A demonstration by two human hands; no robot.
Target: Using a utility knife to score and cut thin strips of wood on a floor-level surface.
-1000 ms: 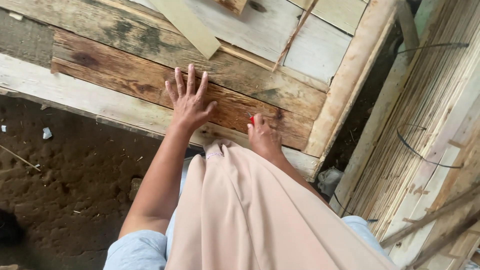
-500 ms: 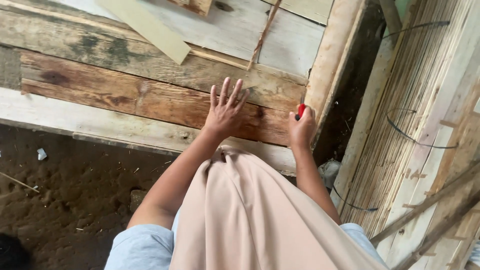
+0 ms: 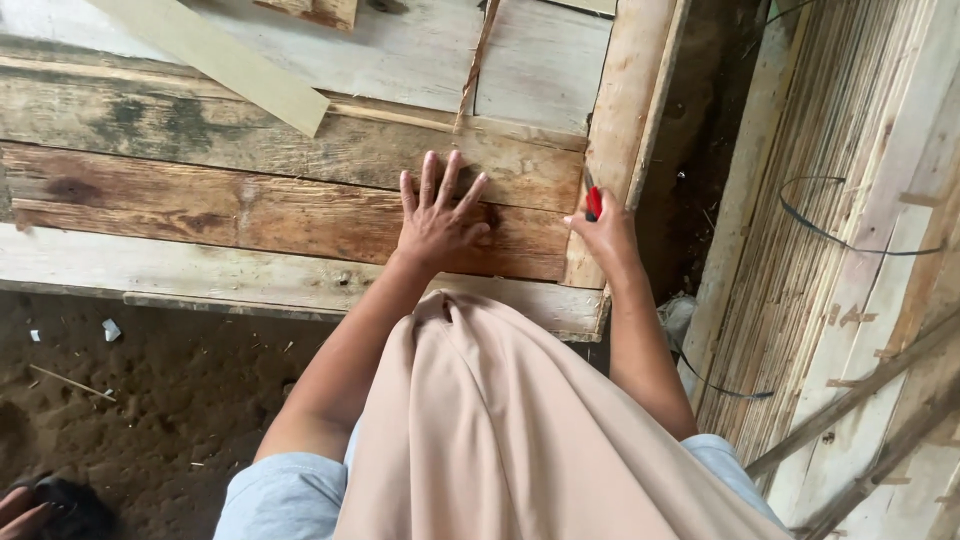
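The left hand [image 3: 437,222] lies flat with spread fingers on the reddish plank [image 3: 250,215], holding nothing. The right hand [image 3: 604,232] is closed around a red pencil [image 3: 593,203], at the plank's right end, beside the pale upright board [image 3: 622,130].

This looks like a rough carpentry yard or building site rather than a finished room. Weathered wooden planks [image 3: 280,215], stained and grey, lie side by side across the upper half of the frame, with a pale fresh-cut board [image 3: 215,60] slanting over them at upper left. Bare packed dirt ground [image 3: 150,400] fills the lower left. Along the right edge stands a stack of thin wooden slats [image 3: 850,200] with loops of wire [image 3: 860,245].
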